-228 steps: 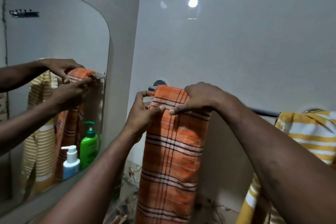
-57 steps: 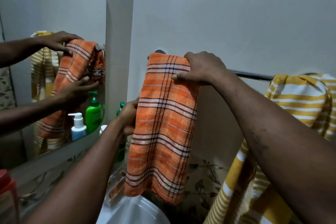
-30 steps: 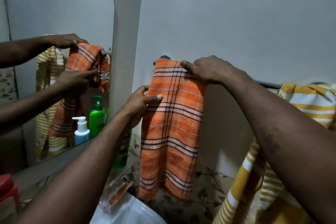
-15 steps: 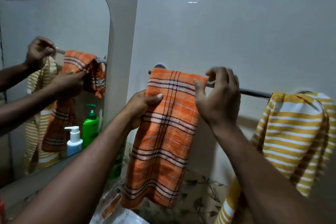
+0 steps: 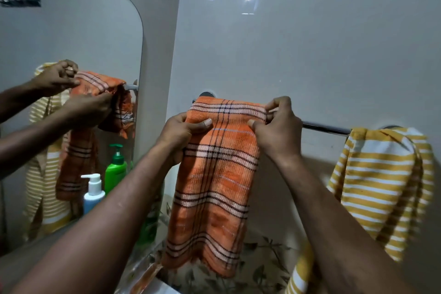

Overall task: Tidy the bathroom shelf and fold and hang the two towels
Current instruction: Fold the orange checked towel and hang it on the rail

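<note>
An orange plaid towel (image 5: 214,186) hangs folded over the left end of a chrome towel bar (image 5: 324,127) on the white wall. My left hand (image 5: 181,133) pinches the towel's left edge just below the bar, thumb on the front. My right hand (image 5: 278,126) pinches the towel's upper right corner at the bar. A yellow and white striped towel (image 5: 381,179) is draped over the bar's right end, bunched and uneven.
A mirror (image 5: 71,55) fills the left side and reflects my hands, both towels, a green pump bottle and a white and blue pump bottle. A green bottle (image 5: 149,222) stands on the shelf behind my left forearm. A white basin edge (image 5: 164,287) shows at the bottom.
My right hand has come off the bare bar and now pinches the orange towel's upper right corner. My left hand has slid up the left edge toward the bar.
</note>
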Action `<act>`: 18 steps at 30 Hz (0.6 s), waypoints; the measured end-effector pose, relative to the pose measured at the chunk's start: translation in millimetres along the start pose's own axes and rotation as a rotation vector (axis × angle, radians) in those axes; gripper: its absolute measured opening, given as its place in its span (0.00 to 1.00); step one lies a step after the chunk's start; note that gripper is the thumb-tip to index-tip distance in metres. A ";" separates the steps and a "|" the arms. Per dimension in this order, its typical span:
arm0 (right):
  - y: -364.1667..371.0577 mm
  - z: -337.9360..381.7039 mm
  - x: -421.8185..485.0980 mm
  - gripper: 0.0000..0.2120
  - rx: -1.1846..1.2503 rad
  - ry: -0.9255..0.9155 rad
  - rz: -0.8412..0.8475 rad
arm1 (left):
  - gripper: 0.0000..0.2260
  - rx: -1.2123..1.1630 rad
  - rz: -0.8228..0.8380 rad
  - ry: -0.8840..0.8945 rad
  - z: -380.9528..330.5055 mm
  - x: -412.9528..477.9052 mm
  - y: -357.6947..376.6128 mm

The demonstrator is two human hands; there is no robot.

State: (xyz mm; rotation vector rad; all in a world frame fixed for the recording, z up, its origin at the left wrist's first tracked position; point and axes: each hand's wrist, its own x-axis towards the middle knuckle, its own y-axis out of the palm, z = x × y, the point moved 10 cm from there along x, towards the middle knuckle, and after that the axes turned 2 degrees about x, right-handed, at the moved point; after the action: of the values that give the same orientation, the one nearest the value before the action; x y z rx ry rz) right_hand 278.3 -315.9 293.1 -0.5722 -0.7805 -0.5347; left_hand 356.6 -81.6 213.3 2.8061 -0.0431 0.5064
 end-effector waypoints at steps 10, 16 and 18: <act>6.0 26.2 47.1 0.15 -0.215 -0.006 0.162 | 0.10 -0.003 0.104 -0.097 -21.8 13.3 18.0; 14.3 34.9 47.0 0.29 -0.187 0.029 0.321 | 0.11 0.086 0.158 0.001 -46.6 22.5 14.4; 17.5 40.1 43.8 0.35 -0.189 0.013 0.359 | 0.14 0.114 0.146 0.019 -47.2 26.7 10.7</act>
State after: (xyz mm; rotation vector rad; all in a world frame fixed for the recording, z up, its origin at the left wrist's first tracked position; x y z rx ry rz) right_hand 295.7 -287.2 345.2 -0.8627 -0.6002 -0.2802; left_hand 364.8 -77.7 267.8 2.9229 -0.2236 0.5868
